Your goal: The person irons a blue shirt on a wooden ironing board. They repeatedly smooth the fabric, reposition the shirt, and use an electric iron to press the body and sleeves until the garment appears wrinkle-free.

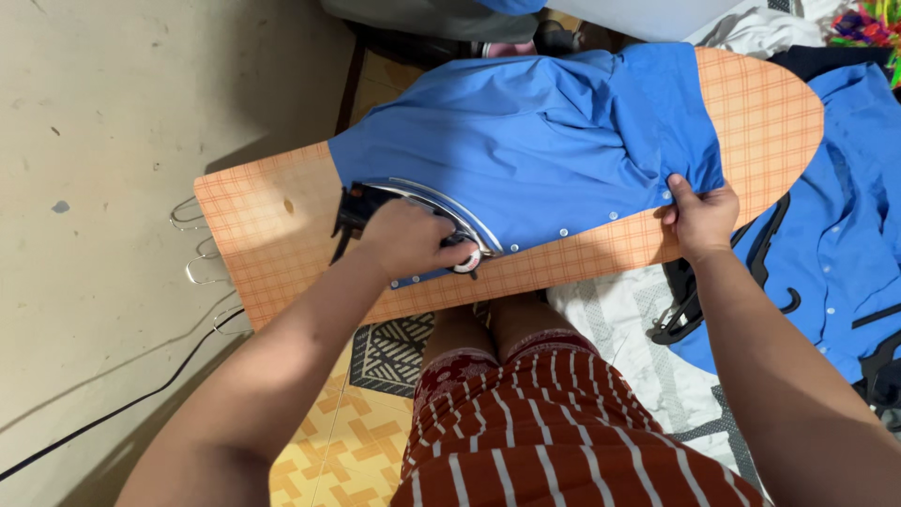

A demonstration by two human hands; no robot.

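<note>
— Striped shorts (563,441) fill the near edge, then both forearms reach out to the ironing board (263,216). Which hand has the iron?

— Left hand (405,239), curled fully around the handle of the electric iron (422,211). It sits on the lower hem of the blue shirt (526,141), near the board's square end.

— And the other?

— Right hand (702,218) pinches the shirt's buttoned edge, fingers closed on cloth, toward the rounded end. The shirt's long axis runs along the board, stretching between the two hands.
</note>
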